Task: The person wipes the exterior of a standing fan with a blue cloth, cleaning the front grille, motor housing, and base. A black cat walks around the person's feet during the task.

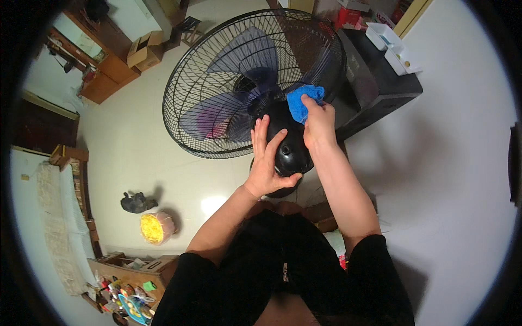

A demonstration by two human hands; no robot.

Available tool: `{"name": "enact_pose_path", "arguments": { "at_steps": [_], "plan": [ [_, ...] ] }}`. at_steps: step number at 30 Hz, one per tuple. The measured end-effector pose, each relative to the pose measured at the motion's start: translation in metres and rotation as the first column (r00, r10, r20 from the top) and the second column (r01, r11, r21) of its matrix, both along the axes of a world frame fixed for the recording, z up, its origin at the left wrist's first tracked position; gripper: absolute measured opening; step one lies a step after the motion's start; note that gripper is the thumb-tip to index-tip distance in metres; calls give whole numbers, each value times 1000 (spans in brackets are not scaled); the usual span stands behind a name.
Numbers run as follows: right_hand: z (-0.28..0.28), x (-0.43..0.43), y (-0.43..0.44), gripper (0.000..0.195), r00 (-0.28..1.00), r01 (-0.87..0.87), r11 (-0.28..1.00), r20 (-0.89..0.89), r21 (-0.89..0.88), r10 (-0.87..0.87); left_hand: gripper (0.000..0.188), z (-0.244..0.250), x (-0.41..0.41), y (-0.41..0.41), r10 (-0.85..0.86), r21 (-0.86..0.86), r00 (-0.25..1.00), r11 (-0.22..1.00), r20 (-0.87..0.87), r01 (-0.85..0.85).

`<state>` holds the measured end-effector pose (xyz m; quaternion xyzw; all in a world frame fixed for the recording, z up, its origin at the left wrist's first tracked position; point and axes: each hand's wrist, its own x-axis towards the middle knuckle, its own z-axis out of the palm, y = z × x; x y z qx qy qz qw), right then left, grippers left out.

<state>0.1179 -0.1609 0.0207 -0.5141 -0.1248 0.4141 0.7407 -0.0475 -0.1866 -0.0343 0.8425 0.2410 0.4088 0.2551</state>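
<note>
A standing electric fan with a black wire grille and bluish translucent blades is right before me. My left hand rests with spread fingers on the left side of its black motor housing, the thumb near the housing's lower end. In my right hand is a bunched blue cloth, pinched under the thumb at the back of the grille, beside the top of the housing. Part of the fan's base is hidden below my hands.
A black cabinet with white plastic trays stands right of the fan, by the white wall. A cardboard box is at the upper left. A dark cat lies near a yellow-filled bin. A cluttered wooden table is lower left.
</note>
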Motion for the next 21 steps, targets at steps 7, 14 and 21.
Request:
{"name": "enact_pose_path", "arguments": {
  "at_steps": [7, 14, 21],
  "plan": [
    [19, -40, -13, 36, 442, -29, 996, 892, -87, 91, 102, -6, 6, -4, 23, 14, 999, 1000, 24, -24],
    [53, -27, -16, 30, -213, -432, 848, 948, -308, 236, 105, -8, -6, -2, -14, -25, 999, 1000, -35, 13],
    [12, 45, -27, 29, -251, -116, 984, 962, -138, 105, 97, 12, -3, 5, 10, -9, 1000, 1000, -9, -10]
  ]
}}
